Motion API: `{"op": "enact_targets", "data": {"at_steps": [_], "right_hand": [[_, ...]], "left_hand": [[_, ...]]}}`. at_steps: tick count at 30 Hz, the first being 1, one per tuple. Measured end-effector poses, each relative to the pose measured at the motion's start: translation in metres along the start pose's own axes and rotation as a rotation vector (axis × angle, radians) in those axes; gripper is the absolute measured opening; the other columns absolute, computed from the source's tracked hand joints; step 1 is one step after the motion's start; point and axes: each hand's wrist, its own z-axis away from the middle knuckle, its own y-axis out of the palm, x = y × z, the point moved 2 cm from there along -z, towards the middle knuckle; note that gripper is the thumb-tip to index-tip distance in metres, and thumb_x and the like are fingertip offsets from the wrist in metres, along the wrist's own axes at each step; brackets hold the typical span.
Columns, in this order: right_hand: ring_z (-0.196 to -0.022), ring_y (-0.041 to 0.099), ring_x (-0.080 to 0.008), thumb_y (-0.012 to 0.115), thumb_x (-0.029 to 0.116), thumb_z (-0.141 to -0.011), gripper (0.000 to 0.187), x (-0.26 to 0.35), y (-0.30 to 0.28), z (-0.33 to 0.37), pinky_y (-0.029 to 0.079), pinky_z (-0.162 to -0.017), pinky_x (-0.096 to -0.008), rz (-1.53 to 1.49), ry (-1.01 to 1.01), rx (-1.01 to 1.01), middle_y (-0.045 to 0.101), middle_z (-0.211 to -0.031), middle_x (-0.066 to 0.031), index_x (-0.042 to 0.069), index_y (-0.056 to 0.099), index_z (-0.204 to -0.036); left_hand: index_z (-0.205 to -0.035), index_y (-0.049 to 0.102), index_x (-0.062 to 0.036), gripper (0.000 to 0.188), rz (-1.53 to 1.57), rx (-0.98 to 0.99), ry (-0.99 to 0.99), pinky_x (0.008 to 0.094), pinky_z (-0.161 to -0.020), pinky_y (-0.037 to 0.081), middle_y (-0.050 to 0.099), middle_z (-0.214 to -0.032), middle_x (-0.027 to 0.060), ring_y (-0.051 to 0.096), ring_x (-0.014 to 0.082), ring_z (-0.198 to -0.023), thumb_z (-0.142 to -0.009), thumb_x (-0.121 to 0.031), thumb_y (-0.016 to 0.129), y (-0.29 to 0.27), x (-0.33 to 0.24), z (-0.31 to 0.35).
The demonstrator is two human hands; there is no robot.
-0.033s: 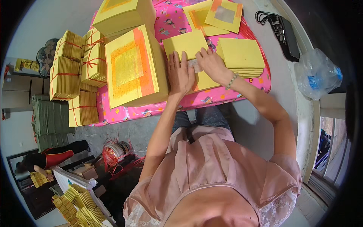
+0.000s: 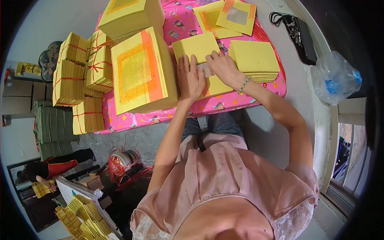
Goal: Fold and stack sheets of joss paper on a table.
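Observation:
In front of me on the table lies a partly folded yellow paper sheet (image 2: 196, 45), with a silvery patch showing below its flap. My left hand (image 2: 190, 78) rests on the sheet's left part, fingers stretched out and flat. My right hand (image 2: 224, 69), with a beaded bracelet at the wrist, has its fingers bent and closed over the flap's edge; its thumb is hidden. Just right of it sits a pile of folded yellow sheets (image 2: 255, 58). A tall stack of yellow paper (image 2: 138, 72) with orange and gold print stands close to my left hand.
Bundles tied with red string (image 2: 69, 82) stand at the table's left. Loose printed sheets (image 2: 238, 18) lie at the back on the pink tablecloth (image 2: 182, 26). A black bag (image 2: 300, 42) and a clear plastic bag (image 2: 336, 78) are to the right. Another person's hand (image 2: 50, 185) holds paper at lower left.
My right hand has shifted very slightly to the left on the sheet. My left hand stays almost in place.

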Motion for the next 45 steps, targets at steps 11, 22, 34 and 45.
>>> {"op": "enact_targets", "data": {"at_steps": [11,22,34,45], "right_hand": [[-0.066,0.068,-0.0248,0.062,0.011,-0.081,0.009,-0.023,-0.001,-0.031,0.052,-0.060,-0.0348,0.085,-0.227,-0.198,0.061,-0.075,-0.0085,0.005,0.057,-0.085],[-0.071,0.069,-0.0239,0.063,0.017,-0.084,0.014,-0.038,-0.007,-0.023,0.052,-0.066,-0.0358,0.085,-0.155,-0.292,0.063,-0.076,-0.0074,0.007,0.054,-0.087],[-0.097,0.065,-0.0378,0.059,0.029,-0.096,0.043,-0.086,-0.062,0.025,0.050,-0.085,-0.0441,-0.445,0.248,-0.682,0.066,-0.108,-0.0177,0.002,0.050,-0.129],[-0.096,0.068,-0.0301,0.057,0.022,-0.098,0.038,-0.154,-0.021,0.125,0.050,-0.086,-0.0402,-0.805,0.688,-0.336,0.069,-0.104,-0.0170,0.006,0.049,-0.132]], "left_hand": [[-0.148,0.032,0.0024,0.060,0.353,-0.273,-0.067,0.0496,-0.117,0.021,0.026,-0.153,0.0283,0.024,0.0437,-0.144,-0.095,-0.014,0.053,-0.017,-0.018,-0.003],[-0.155,0.000,-0.0024,0.088,1.120,-0.355,-0.643,0.0365,-0.080,0.056,0.048,-0.129,0.0178,0.061,0.0251,-0.099,-0.097,-0.024,0.062,-0.022,-0.021,-0.055],[-0.141,0.032,-0.0022,0.055,1.470,-0.417,-0.454,0.0382,-0.082,0.060,0.048,-0.132,0.0132,0.059,0.0219,-0.110,-0.089,0.000,0.052,-0.034,-0.063,-0.058],[-0.129,0.048,0.0050,0.053,1.048,0.329,-0.370,0.0256,-0.057,0.045,0.064,-0.076,0.0038,0.058,0.0090,-0.065,-0.085,-0.014,0.071,0.027,-0.090,-0.052]]}}
